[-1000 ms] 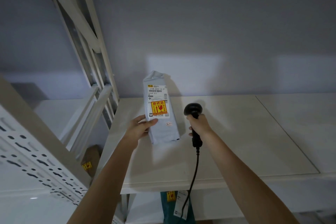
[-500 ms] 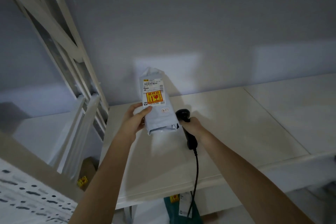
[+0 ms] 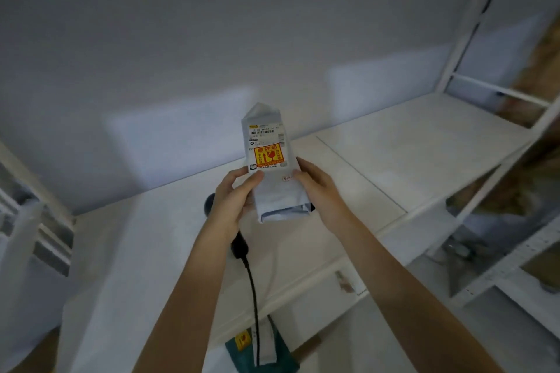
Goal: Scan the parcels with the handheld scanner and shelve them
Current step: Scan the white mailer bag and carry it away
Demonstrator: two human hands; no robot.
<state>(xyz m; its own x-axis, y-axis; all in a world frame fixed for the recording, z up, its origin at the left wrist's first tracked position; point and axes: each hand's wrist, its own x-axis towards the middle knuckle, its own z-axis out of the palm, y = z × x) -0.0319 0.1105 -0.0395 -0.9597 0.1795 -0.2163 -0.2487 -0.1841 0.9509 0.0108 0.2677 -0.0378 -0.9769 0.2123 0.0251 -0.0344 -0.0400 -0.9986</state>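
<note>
Head view: over the white shelf (image 3: 409,160), near its back edge, both hands hold a pale grey parcel (image 3: 277,191) upright, left hand (image 3: 235,200) and right hand (image 3: 318,188) each gripping a side. Its white shipping label carries a barcode and an orange-and-yellow fragile sticker (image 3: 269,156) whose writing is too small to read. Behind the left hand, the black corded scanner (image 3: 239,247) lies on the shelf.

Parcel (image 3: 272,166) upright above shelf (image 3: 409,166), between left hand (image 3: 235,200) and right hand (image 3: 318,188); scanner (image 3: 239,244) on shelf behind left forearm; another parcel (image 3: 263,348) on lower level.

grey wall (image 3: 212,24), white shelving (image 3: 424,142), dim light
</note>
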